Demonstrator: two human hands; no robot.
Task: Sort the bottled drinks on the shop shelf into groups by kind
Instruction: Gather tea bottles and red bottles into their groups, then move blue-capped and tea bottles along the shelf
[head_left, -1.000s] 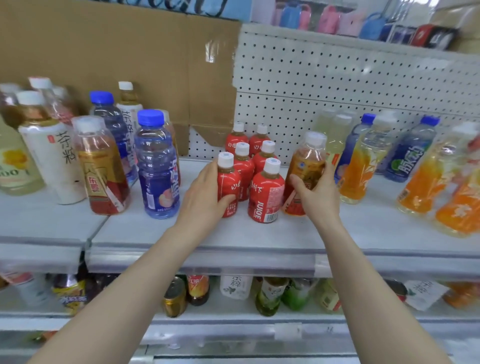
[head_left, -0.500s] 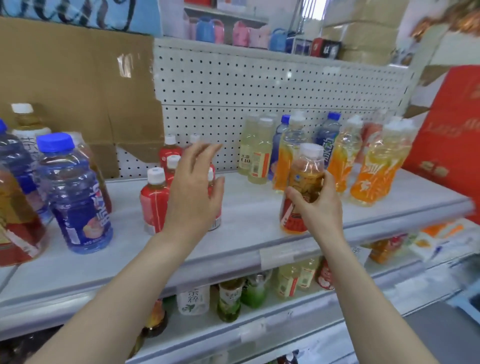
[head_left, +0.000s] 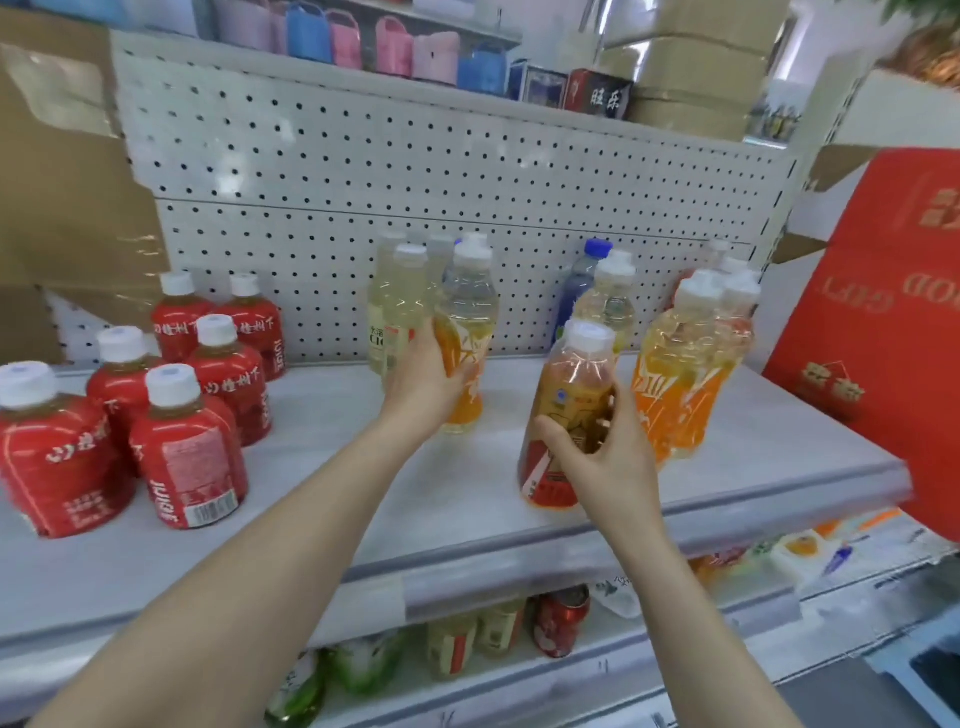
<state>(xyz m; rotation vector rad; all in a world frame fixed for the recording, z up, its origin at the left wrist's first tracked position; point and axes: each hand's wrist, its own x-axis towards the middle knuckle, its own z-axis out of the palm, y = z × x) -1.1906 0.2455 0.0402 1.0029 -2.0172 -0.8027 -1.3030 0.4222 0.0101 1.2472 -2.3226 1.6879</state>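
Two bottles held; left grip (head_left: 422, 385) clasps orange drink (head_left: 470, 322), right grip (head_left: 609, 460) clasps tea bottle (head_left: 565, 395).

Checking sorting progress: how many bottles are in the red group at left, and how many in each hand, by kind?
Red-wrapped juice bottles with white caps: 6
Clear orange-labelled bottle, in left hand grip: 1
Amber drink bottle with red base, in right hand grip: 1
Total: 8

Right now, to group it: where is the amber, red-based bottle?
Head view, right of centre: the right hand grips the amber bottle near the shelf front, just left of the orange-label bottles.
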